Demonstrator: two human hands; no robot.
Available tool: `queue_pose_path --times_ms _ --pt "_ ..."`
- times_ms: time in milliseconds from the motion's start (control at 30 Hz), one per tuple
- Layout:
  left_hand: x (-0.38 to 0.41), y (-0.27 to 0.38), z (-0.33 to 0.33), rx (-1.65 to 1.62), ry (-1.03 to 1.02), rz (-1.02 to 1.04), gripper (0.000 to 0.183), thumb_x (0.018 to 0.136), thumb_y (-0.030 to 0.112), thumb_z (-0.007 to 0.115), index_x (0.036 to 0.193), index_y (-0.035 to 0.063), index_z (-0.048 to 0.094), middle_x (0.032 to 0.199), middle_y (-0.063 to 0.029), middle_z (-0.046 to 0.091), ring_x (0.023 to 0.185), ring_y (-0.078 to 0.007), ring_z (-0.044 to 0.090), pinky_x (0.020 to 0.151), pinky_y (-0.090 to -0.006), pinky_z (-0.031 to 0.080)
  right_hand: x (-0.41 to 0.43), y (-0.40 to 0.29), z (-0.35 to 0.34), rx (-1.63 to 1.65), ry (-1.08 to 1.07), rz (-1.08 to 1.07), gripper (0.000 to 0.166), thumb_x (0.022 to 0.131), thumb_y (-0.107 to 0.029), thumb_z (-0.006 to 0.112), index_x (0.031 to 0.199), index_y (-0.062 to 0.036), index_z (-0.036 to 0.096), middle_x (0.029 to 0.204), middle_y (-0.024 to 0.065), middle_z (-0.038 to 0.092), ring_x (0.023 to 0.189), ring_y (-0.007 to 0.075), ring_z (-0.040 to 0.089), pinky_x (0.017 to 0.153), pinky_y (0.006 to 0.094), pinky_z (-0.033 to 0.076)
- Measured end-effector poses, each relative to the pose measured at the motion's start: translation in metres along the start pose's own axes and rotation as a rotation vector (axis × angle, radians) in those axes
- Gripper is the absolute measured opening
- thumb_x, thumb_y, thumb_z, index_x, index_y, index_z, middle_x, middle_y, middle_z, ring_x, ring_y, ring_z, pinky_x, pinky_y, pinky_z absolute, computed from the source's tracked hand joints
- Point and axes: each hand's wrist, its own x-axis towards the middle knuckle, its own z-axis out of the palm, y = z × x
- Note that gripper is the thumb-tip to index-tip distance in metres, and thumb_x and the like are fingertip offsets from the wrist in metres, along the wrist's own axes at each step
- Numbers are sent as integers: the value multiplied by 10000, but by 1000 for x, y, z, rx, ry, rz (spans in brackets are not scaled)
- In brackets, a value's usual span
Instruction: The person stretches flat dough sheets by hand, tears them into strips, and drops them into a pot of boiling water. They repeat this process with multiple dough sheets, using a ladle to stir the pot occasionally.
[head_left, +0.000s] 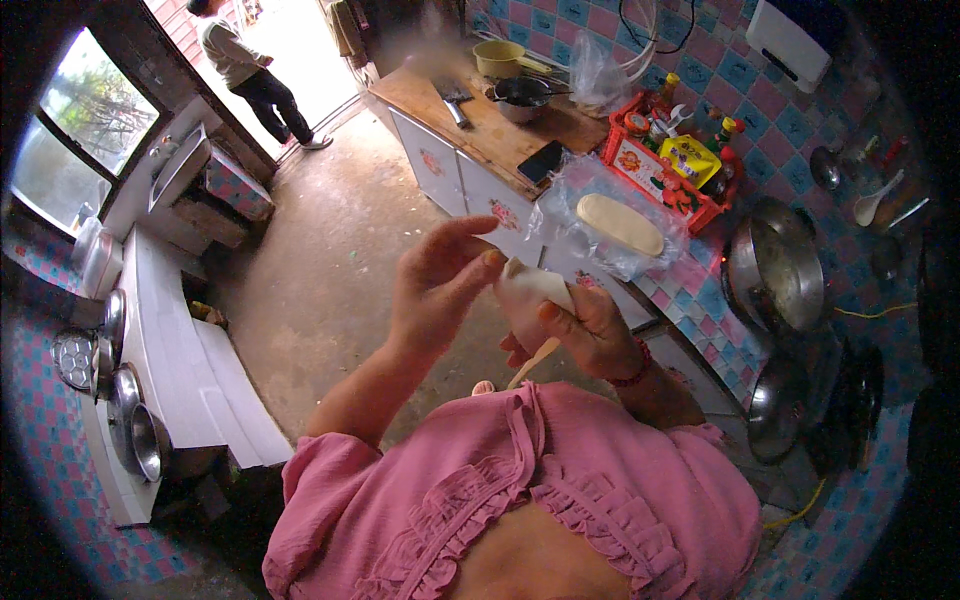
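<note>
A pale piece of dough (536, 289) is held up in front of my chest, above the floor. My right hand (596, 330) grips it from the right and from below, with the thumb on its near side. Thumb and forefinger of my left hand (454, 274) are close to its upper left edge; whether they pinch it I cannot tell. A wooden stick or spatula handle (536, 361) slants down below my right hand; what holds it is hidden. On the counter beyond, a long oval slab of dough (620, 224) lies on clear plastic film (559, 199).
A red basket (652, 180) of bottles and packets stands behind the slab. Left of it are a phone (540, 161), a cleaver (454, 109), a dark pot (523, 99) and a yellow strainer (499, 58). A metal wok (780, 270) sits right. A person (251, 71) stands at the doorway.
</note>
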Motion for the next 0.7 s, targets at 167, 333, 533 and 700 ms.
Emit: queue_pose_path --times_ms 167,333,533,700 --pt "3 7 -2 -159 -109 -281 288 828 231 560 979 -13 561 845 -47 591 736 -101 539 646 -242 449 3 2 0 197 13 -48 350 900 -255 396 1067 48 447 776 134 622 642 182 627 579 285 512" --pt "-3 2 1 41 -150 -163 239 827 222 562 868 -11 589 774 -33 583 714 -106 537 632 -236 440 3 -12 -2 -350 -23 -102 361 902 -265 384 1071 48 447 762 116 629 625 180 628 579 273 505" --pt "2 -4 -11 42 -104 -124 214 837 195 542 856 -13 589 780 -48 586 718 -114 542 643 -242 441 -4 0 -15 -138 -44 -54 361 903 -271 378 1027 55 472 749 118 631 615 183 626 576 261 492" --pt "4 13 6 -29 -210 -270 328 868 296 466 915 -3 593 818 -52 589 736 -121 544 647 -236 438 -7 5 -23 -19 -162 21 364 906 -275 373 996 62 478 756 134 619 641 195 621 613 274 489"
